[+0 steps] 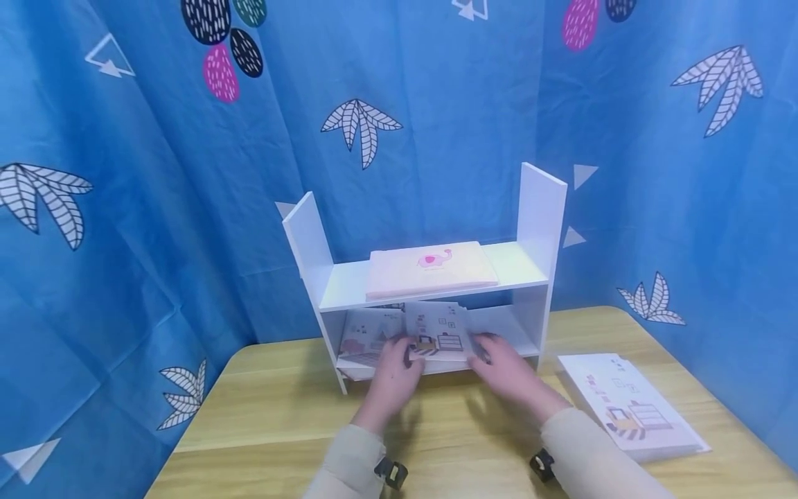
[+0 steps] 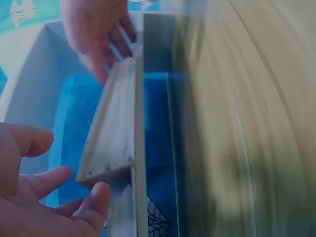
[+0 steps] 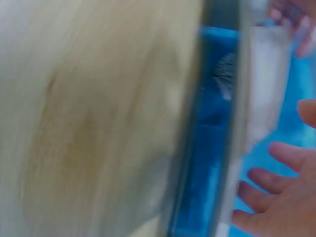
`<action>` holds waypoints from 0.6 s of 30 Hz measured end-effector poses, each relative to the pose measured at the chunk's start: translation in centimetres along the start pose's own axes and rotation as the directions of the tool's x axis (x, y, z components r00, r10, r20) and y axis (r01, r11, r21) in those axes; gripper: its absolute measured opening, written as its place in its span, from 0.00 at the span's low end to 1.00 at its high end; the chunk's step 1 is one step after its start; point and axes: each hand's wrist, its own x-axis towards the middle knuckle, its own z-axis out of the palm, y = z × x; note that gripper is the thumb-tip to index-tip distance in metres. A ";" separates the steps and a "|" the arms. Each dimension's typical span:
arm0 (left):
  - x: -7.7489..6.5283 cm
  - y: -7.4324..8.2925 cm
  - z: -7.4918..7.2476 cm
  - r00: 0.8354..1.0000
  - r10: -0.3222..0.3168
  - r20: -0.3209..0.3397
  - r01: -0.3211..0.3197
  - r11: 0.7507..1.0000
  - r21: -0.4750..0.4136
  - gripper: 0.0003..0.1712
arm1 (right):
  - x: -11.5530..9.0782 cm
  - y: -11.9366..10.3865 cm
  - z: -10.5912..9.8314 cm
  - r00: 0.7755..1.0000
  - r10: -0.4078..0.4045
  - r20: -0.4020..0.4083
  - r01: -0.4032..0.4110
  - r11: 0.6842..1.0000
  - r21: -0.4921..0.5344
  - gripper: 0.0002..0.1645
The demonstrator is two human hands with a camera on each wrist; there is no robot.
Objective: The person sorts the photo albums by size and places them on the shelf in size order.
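A white, book-like pack (image 1: 439,329) with a printed room picture lies on the lower board of a small white shelf (image 1: 539,229). My left hand (image 1: 395,367) is at its left side, over the front of a second printed pack (image 1: 364,329). In the left wrist view the fingers of that hand are spread, close to the end of the room-picture pack (image 2: 111,123). My right hand (image 1: 505,364) is at the pack's right side, its fingers loosely extended beside the board in the right wrist view. Neither hand is curled round anything.
A pale pink pack (image 1: 430,270) with an elephant print lies on the upper board. Another room-picture pack (image 1: 632,405) lies on the wooden table (image 1: 268,423) at the right. Upright side panels flank the shelf, and a blue patterned curtain (image 1: 436,152) hangs behind.
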 end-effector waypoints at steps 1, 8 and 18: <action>-0.2 0.1 0.0 1.000 0.004 -0.003 -0.004 1.000 -0.022 0.29 | -0.5 0.0 -0.6 1.000 0.005 0.015 -0.005 1.000 0.015 0.34; -2.2 1.2 -0.2 1.000 0.027 -0.011 -0.029 0.989 -0.142 0.26 | -3.8 1.5 -6.9 0.989 0.038 0.146 -0.054 0.993 0.109 0.32; -3.9 1.1 0.7 0.996 -0.040 0.081 0.073 0.888 -0.455 0.23 | -6.9 9.0 -16.1 0.965 0.138 0.222 -0.210 0.916 0.341 0.40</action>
